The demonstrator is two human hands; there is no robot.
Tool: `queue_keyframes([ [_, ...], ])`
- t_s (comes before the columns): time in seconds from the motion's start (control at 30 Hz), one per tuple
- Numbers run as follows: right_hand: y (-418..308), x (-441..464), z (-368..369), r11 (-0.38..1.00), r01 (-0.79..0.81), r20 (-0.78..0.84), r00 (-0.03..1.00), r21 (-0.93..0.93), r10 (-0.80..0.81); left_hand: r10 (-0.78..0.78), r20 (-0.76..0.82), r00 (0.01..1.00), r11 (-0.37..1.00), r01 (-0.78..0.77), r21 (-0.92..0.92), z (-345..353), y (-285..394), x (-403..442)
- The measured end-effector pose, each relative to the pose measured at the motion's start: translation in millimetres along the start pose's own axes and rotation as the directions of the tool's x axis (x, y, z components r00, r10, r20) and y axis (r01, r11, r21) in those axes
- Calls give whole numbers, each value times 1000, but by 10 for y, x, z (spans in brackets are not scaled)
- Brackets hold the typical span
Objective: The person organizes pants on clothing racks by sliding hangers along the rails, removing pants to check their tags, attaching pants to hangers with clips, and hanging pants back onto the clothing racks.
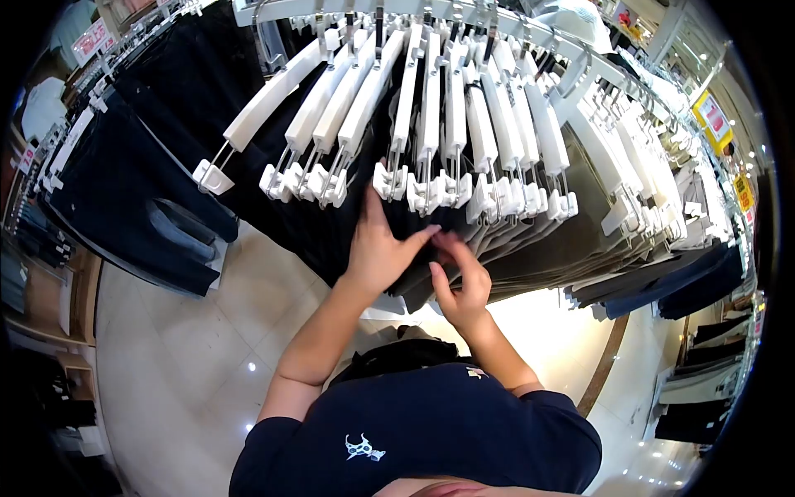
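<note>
In front of me hang dark trousers [306, 215] from white clip hangers [356, 99] on a rail. My left hand [378, 253] reaches up against the dark fabric, its index finger pointing up between two groups of hangers and its thumb stretched to the right. Its other fingers are partly hidden. Just to the right is my right hand [464, 286], near grey-brown trousers [530, 248]. The fingers there are bent, with the thumb apart from them, and I see nothing between them. The two hands almost meet at the left thumb.
A white metal rail [306, 10] carries the hangers. More dark trousers [108, 190] hang at the left, and further garments [696, 273] hang at the right. Glossy tiles [182, 356] cover the floor. A wooden shelf unit [79, 306] stands at the far left.
</note>
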State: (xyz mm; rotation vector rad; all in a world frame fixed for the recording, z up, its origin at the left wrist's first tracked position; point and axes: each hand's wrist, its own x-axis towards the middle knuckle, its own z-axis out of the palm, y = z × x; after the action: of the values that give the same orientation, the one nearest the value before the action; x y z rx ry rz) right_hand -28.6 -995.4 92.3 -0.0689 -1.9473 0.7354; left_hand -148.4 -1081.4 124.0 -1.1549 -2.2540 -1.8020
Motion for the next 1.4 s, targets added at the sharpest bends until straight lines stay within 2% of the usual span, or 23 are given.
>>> queue_keyframes([
  [0.03, -56, 35, 0, 999, -53, 60, 997, -6, 53, 153, -45, 987, 988, -152, 21, -5, 40, 64],
  [0.1, -76, 10, 76, 992, -110, 137, 984, -62, 118, 113, -14, 993, 994, -113, 5, -10, -30, 61],
  [0.13, -81, 38, 122, 988, -102, 29, 994, -118, 106, 100, 6, 995, 995, -100, -2, -12, -58, 80],
  [0.17, -55, 42, 128, 983, -111, -27, 994, -149, 108, -2, 84, 996, 1000, 2, -5, -52, -80, 70],
  [0.2, -28, 42, 122, 976, -123, -80, 991, -179, 110, 64, 37, 997, 998, -63, -18, -65, -79, 76],
  [0.23, -41, 78, 111, 976, -122, -88, 990, -183, 108, 64, 17, 998, 997, -63, -42, -77, -121, 78],
  [0.3, -70, 170, 82, 892, -149, -121, 987, -426, 107, -4, -46, 999, 997, 1, -75, -76, -109, 55],
  [0.33, -54, 191, 88, 890, -155, -125, 986, -429, 112, 31, -65, 997, 999, -32, -14, -116, -59, 70],
  [0.4, 47, 184, 71, 856, -70, -107, 994, -513, 18, 26, -74, 997, 998, -30, -56, -124, -53, 68],
  [0.53, 166, 136, -38, 896, -102, -71, 994, -432, 79, -35, -67, 997, 999, 35, -5, -207, 32, 54],
  [0.6, 220, 148, -117, 909, -22, -112, 993, -416, -27, -47, -125, 991, 996, 37, -84, -209, -1, 50],
  [0.67, 258, 69, -242, 907, -90, -85, 995, -412, 59, -35, -165, 986, 994, 17, -109, -213, -29, 50],
  [0.77, 426, 40, -427, 855, 62, 4, 998, -514, -70, -48, -212, 976, 987, 14, -163, -245, 21, 44],
  [0.87, 496, 39, -533, 850, 132, 51, 991, -509, -123, -45, -172, 984, 994, 27, -106, -352, 46, 24],
  [0.93, 476, 46, -538, 846, 156, 5, 984, -510, -179, -31, -125, 992, 999, 32, 2, -455, -32, 3],
  [1.0, 454, 57, -554, 850, 162, 12, 984, -501, -180, -2, -161, 987, 996, 17, 91, -560, 55, -22],
  [1.07, 437, 46, -555, 854, 167, 17, 983, -492, -183, -170, -36, 985, 874, 168, 457, -665, 163, -38],
  [1.1, 428, 51, -542, 861, 171, 7, 982, -479, -191, -40, -96, 995, 844, 85, 529, -623, 58, -59],
  [1.2, 397, 26, -533, 867, 113, 13, 992, -486, -122, -162, -59, 985, 823, 168, 542, -573, -48, -140],
  [1.27, 406, 45, -511, 867, 138, 6, 988, -480, -154, -103, -78, 992, 790, 130, 599, -469, -300, -223],
  [1.3, 407, 45, -510, 864, 158, -1, 984, -478, -181, -467, 94, 879, 858, 425, 288, -416, -394, -245],
  [1.33, 404, 40, -514, 864, 161, -1, 983, -478, -183, -671, 369, 643, 696, 718, 13, -358, -488, -268],
  [1.4, 394, 38, -522, 872, 137, 16, 989, -471, -147, -392, 727, 563, 564, 772, -293, -276, -509, -307],
])
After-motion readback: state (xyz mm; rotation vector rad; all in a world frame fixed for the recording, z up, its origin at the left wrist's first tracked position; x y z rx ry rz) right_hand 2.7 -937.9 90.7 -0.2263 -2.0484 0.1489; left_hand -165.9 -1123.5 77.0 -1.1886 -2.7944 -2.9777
